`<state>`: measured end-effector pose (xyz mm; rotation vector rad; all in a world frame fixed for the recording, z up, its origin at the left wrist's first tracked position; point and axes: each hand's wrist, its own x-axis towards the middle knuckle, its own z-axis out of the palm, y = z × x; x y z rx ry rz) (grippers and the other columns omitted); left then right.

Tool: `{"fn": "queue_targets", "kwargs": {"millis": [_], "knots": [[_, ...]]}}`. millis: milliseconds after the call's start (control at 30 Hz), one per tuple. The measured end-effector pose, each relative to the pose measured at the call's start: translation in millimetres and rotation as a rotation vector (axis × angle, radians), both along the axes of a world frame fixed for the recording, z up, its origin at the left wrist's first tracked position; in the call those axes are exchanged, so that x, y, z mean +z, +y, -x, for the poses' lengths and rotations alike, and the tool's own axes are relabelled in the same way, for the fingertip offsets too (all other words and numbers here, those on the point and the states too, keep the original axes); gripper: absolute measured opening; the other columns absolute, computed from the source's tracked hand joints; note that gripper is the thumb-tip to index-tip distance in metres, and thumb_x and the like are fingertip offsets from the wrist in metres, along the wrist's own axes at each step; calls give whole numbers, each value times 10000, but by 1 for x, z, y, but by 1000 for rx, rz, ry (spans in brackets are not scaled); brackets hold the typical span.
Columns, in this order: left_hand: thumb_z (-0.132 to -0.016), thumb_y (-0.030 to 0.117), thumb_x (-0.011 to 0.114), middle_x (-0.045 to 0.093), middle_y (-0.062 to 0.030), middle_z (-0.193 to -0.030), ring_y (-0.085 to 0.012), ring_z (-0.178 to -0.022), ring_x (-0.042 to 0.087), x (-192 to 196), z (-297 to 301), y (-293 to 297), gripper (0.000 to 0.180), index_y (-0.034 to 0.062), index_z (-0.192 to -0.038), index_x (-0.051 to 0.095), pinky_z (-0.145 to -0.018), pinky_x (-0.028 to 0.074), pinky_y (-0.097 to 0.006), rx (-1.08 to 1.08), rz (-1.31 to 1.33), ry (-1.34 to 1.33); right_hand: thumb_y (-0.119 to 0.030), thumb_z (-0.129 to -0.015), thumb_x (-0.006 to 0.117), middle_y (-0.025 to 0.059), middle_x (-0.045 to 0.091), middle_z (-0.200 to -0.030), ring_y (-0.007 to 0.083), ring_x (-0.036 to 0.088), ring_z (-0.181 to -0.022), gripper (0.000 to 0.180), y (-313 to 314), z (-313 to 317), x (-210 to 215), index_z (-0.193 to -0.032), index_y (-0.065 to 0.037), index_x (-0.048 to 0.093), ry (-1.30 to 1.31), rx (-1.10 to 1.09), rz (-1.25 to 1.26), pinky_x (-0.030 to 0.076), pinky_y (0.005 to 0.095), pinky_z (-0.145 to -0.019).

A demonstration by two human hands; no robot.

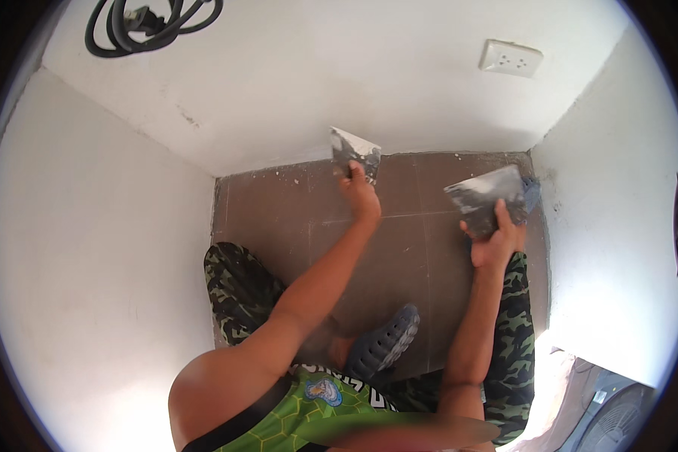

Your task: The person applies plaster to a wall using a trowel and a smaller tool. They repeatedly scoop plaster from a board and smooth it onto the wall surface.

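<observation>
My left hand (362, 197) is closed round a putty knife (354, 153), thumb pressed on its flat metal blade. The blade is smeared with white and grey paste, and its far edge is up by the base of the back wall. On the right, my right hand (493, 242) grips a second putty knife (487, 197) with a wider blade, tilted and partly coated with pale paste. This one is apart from the wall, above the brown floor near the right corner. Both handles are hidden in my hands.
White walls enclose the brown tiled floor (369, 248), which has specks of paste along its edge. A socket outlet (511, 59) is on the back wall. A coiled black cord (139, 26) hangs upper left. A fan (614, 422) stands lower right. My clog (383, 340) rests on the floor.
</observation>
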<state>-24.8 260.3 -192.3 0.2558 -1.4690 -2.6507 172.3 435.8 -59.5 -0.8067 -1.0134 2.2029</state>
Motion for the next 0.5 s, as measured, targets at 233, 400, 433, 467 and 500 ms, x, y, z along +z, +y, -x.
{"fn": "queue_targets", "kwargs": {"millis": [233, 400, 433, 467, 500], "knots": [[-1024, 231, 634, 625, -25, -1058, -168, -989, 595, 112, -61, -100, 229, 41, -1152, 638, -846, 517, -335, -614, 215, 509, -292, -937, 664, 48, 693, -1097, 249, 647, -1082, 345, -86, 45, -23, -1220, -96, 646, -55, 422, 427, 518, 534, -821], [-932, 100, 669, 608, -165, -1373, -371, -1282, 572, 179, -59, -140, 455, 29, -1376, 599, -1107, 432, -490, -695, 990, 1296, -292, -940, 664, 47, 695, -1079, 248, 670, -980, 294, -109, 59, -7, -1147, -84, 673, 133, 504, 474, 518, 481, -744], [-915, 74, 666, 584, -187, -1425, -399, -1331, 546, 186, -58, -149, 504, 31, -1410, 584, -1146, 398, -513, -724, 1100, 1312, -288, -940, 664, 50, 696, -1080, 249, 677, -956, 283, -109, 55, 2, -1133, -81, 674, 177, 563, 405, 518, 473, -725], [-928, 74, 655, 598, -181, -1406, -397, -1310, 562, 191, -57, -158, 481, 34, -1403, 590, -1136, 411, -506, -714, 1092, 1260, -284, -941, 664, 54, 697, -1081, 251, 684, -933, 272, -110, 51, 12, -1119, -79, 676, 211, 618, 346, 517, 464, -707], [-941, 73, 643, 611, -176, -1387, -394, -1290, 577, 192, -57, -168, 459, 37, -1396, 595, -1125, 424, -499, -713, 1100, 1195, -276, -949, 655, 60, 697, -1094, 254, 692, -926, 273, -112, 46, 23, -1123, -67, 675, 245, 606, 403, 528, 467, -715]]}}
